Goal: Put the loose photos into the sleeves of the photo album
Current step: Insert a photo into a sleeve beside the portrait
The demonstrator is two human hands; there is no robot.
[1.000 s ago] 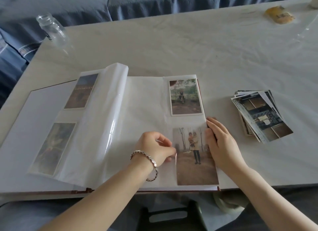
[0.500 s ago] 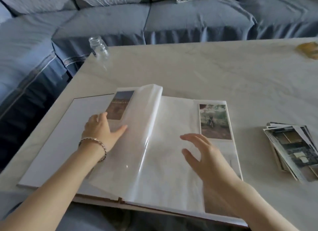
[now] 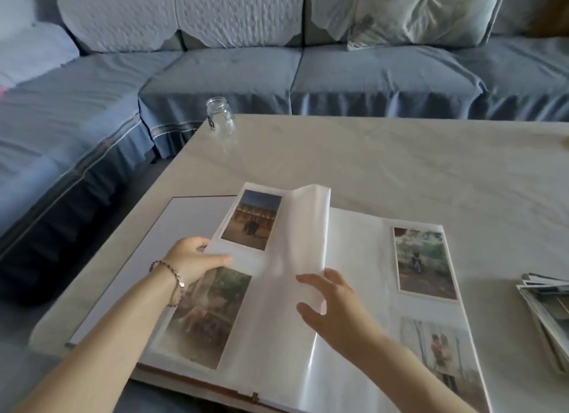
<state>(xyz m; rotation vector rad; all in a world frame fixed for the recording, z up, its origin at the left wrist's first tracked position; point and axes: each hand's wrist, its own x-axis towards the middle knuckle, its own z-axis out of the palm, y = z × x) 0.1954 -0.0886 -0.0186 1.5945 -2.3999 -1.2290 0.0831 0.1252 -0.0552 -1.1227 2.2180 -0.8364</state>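
Note:
The photo album [image 3: 191, 221] lies open on the table's near left part. My left hand [image 3: 191, 263] grips the outer edge of a lifted sleeve page [image 3: 295, 243] that carries a building photo [image 3: 252, 219] and, lower down, a blurred greenish photo [image 3: 204, 315]. My right hand [image 3: 334, 309] hovers with spread fingers over the middle of the album, holding nothing. The right page holds a park photo [image 3: 425, 263] above and a photo of a standing person [image 3: 440, 355] below. The pile of loose photos [image 3: 546, 311] lies at the right edge of view.
A small glass jar [image 3: 220, 113] stands at the table's far left corner. The pale table [image 3: 400, 166] stretches back and to the right. A blue-grey sofa [image 3: 277, 73] wraps around behind and to the left, with a cushion [image 3: 425, 12].
My left hand left the lower right photo, crossed to the left side and took hold of the sleeve page's edge, lifting it. My right hand let go of the photo and hovers mid-album. The view tilted up.

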